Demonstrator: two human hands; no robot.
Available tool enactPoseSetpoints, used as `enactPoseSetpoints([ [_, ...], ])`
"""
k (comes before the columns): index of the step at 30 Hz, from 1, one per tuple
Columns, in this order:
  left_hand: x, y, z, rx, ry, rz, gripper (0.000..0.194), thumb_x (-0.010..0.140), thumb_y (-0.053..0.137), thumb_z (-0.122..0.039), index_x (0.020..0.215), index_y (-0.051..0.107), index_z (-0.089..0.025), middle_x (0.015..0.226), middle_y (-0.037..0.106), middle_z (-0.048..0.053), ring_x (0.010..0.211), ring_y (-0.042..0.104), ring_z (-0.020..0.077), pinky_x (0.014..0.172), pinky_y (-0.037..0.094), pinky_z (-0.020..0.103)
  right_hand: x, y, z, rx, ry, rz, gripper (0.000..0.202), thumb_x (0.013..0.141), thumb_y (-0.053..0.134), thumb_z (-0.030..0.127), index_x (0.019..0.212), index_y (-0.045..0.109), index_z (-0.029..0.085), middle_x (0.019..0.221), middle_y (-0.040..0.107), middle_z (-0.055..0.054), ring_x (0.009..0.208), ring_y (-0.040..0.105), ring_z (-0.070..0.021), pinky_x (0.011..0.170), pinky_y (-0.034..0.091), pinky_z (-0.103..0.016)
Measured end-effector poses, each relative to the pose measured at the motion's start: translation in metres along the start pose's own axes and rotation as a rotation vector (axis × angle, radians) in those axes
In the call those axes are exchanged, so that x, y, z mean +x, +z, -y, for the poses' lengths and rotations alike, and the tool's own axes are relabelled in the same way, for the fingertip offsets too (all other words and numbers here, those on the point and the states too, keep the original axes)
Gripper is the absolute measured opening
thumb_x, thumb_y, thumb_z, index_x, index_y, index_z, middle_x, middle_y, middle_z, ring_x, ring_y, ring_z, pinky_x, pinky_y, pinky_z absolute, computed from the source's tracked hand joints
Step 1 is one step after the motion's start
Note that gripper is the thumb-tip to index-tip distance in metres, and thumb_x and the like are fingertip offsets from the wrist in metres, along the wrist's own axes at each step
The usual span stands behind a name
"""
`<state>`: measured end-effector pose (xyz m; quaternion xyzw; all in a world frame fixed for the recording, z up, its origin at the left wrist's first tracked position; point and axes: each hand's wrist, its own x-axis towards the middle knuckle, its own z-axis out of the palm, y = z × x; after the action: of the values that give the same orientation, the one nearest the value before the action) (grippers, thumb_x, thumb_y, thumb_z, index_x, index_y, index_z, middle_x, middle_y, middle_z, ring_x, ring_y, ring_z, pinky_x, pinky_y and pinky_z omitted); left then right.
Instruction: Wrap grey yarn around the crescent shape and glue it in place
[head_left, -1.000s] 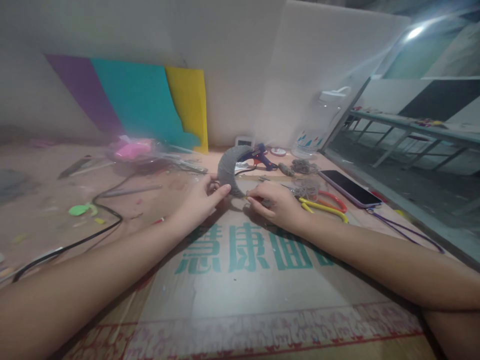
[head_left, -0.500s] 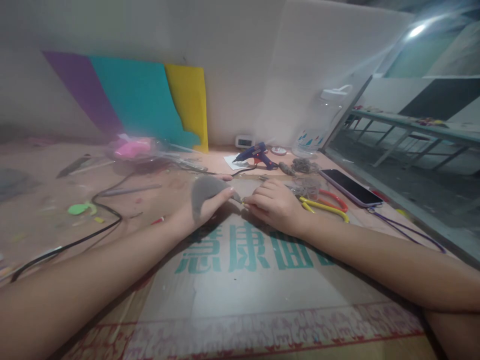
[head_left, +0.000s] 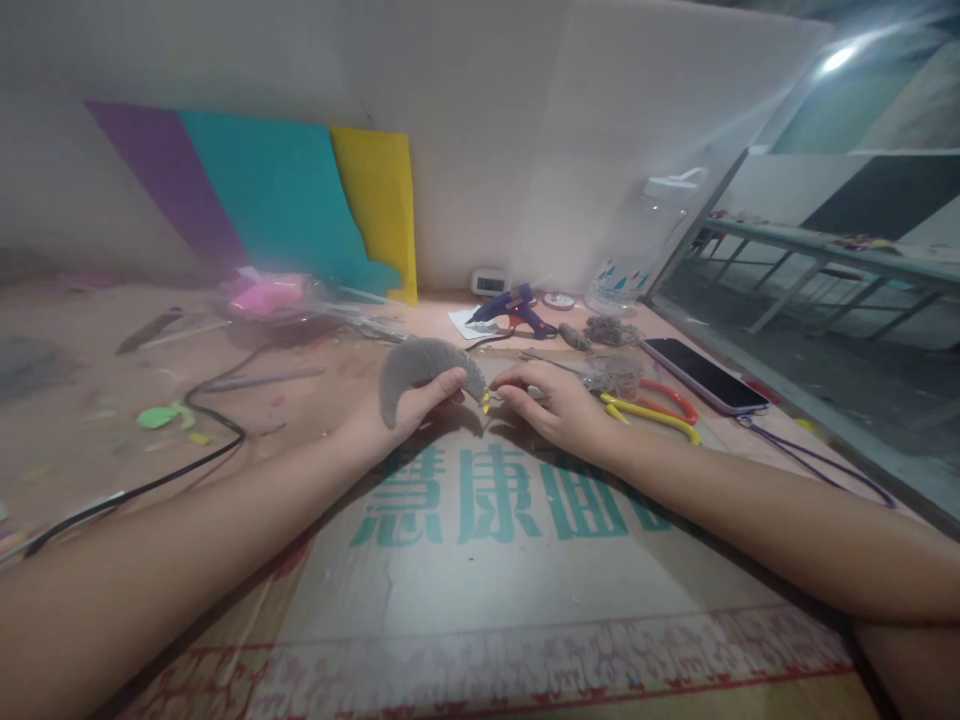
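A grey, fuzzy, crescent-shaped piece (head_left: 424,362) curves above my left hand (head_left: 420,405), whose thumb and fingers are closed on it. A small yellow bit (head_left: 485,402) shows at the piece's right end. My right hand (head_left: 551,400) is just right of that end, thumb and forefinger slightly apart, with nothing visible between them. Both hands are over the printed board (head_left: 465,580) with green characters.
Behind the hands lies a blue glue gun (head_left: 517,308) beside a small white clock (head_left: 490,282). To the right are pliers with red and yellow handles (head_left: 656,415), a phone (head_left: 705,375) and a clear bottle (head_left: 630,240). A black cable (head_left: 225,440) runs along the left.
My right fingers have moved off the tip of the grey piece and opened slightly. The piece has tilted in my left hand, so more of its curve and the yellow end show.
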<state>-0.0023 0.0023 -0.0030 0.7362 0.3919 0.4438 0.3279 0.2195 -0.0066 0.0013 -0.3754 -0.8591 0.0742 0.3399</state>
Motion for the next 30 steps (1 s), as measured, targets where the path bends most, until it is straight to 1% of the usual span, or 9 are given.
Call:
enactPoseSetpoints([
  [3, 0.000, 0.001, -0.001, 0.007, -0.012, 0.071, 0.039, 0.087, 0.056, -0.048, 0.062, 0.058, -0.018, 0.058, 0.056, -0.002, 0.056, 0.052, 0.0132, 0.053, 0.042, 0.024, 0.001, 0.000, 0.000, 0.089, 0.048, -0.012, 0.022, 0.096, 0.051, 0.029, 0.094, 0.070, 0.017, 0.096, 0.074, -0.006, 0.091, 0.067, -0.0189, 0.082, 0.050, -0.031],
  [5, 0.000, 0.001, -0.002, 0.008, -0.021, 0.109, 0.039, 0.087, 0.056, -0.048, 0.064, 0.061, -0.018, 0.060, 0.059, -0.001, 0.057, 0.053, 0.0136, 0.055, 0.043, 0.024, 0.002, -0.001, 0.000, 0.139, 0.071, -0.004, 0.021, 0.094, 0.053, 0.029, 0.091, 0.070, 0.017, 0.093, 0.074, -0.006, 0.087, 0.067, -0.0182, 0.079, 0.051, -0.030],
  [7, 0.000, 0.002, -0.002, 0.010, -0.019, 0.109, 0.038, 0.086, 0.057, -0.049, 0.065, 0.062, -0.018, 0.062, 0.060, -0.001, 0.060, 0.054, 0.0141, 0.057, 0.044, 0.024, 0.002, -0.002, 0.001, 0.174, 0.060, 0.026, 0.020, 0.093, 0.055, 0.028, 0.088, 0.070, 0.017, 0.087, 0.073, -0.005, 0.082, 0.067, -0.0171, 0.076, 0.051, -0.029],
  [11, 0.000, 0.003, 0.002, 0.026, -0.016, 0.067, 0.041, 0.086, 0.057, -0.050, 0.061, 0.057, -0.018, 0.056, 0.053, -0.002, 0.056, 0.050, 0.0137, 0.053, 0.040, 0.024, 0.002, -0.003, 0.002, 0.187, -0.026, 0.068, 0.018, 0.093, 0.056, 0.024, 0.083, 0.069, 0.017, 0.082, 0.071, -0.004, 0.078, 0.065, -0.0159, 0.075, 0.051, -0.029],
  [14, 0.000, 0.003, 0.006, 0.025, -0.046, 0.085, 0.042, 0.087, 0.055, -0.051, 0.061, 0.058, -0.019, 0.052, 0.051, -0.002, 0.052, 0.048, 0.0132, 0.049, 0.036, 0.023, 0.001, -0.002, 0.002, 0.172, -0.085, 0.054, 0.016, 0.093, 0.056, 0.021, 0.085, 0.069, 0.017, 0.082, 0.070, -0.004, 0.078, 0.065, -0.0155, 0.074, 0.051, -0.029],
  [19, 0.000, 0.003, 0.008, 0.004, -0.022, 0.072, 0.036, 0.087, 0.057, -0.048, 0.066, 0.061, -0.019, 0.052, 0.051, -0.003, 0.055, 0.051, 0.0139, 0.051, 0.038, 0.023, 0.000, 0.000, 0.001, 0.146, -0.142, 0.016, 0.013, 0.092, 0.058, 0.020, 0.088, 0.070, 0.015, 0.082, 0.070, -0.006, 0.077, 0.064, -0.0151, 0.073, 0.051, -0.027],
  [22, 0.001, 0.003, 0.009, -0.007, -0.015, 0.100, 0.036, 0.088, 0.057, -0.048, 0.068, 0.060, -0.018, 0.056, 0.053, -0.003, 0.056, 0.051, 0.0133, 0.053, 0.038, 0.023, 0.000, 0.000, 0.002, 0.131, -0.188, 0.011, 0.013, 0.092, 0.059, 0.021, 0.089, 0.070, 0.015, 0.081, 0.070, -0.006, 0.076, 0.064, -0.0153, 0.073, 0.051, -0.028],
  [27, 0.001, 0.004, 0.013, 0.018, -0.069, 0.116, 0.043, 0.086, 0.058, -0.052, 0.061, 0.055, -0.017, 0.057, 0.053, -0.002, 0.055, 0.049, 0.0127, 0.052, 0.038, 0.023, 0.000, -0.001, 0.004, 0.086, -0.252, 0.014, 0.013, 0.093, 0.060, 0.025, 0.086, 0.068, 0.017, 0.077, 0.069, -0.005, 0.074, 0.062, -0.0159, 0.073, 0.050, -0.030],
  [30, 0.000, 0.006, 0.014, 0.010, -0.105, 0.108, 0.043, 0.085, 0.058, -0.053, 0.061, 0.056, -0.017, 0.058, 0.055, -0.001, 0.055, 0.051, 0.0133, 0.052, 0.040, 0.024, 0.000, 0.000, 0.004, 0.039, -0.291, -0.006, 0.014, 0.093, 0.059, 0.026, 0.085, 0.068, 0.017, 0.076, 0.069, -0.005, 0.072, 0.061, -0.0158, 0.073, 0.048, -0.030],
])
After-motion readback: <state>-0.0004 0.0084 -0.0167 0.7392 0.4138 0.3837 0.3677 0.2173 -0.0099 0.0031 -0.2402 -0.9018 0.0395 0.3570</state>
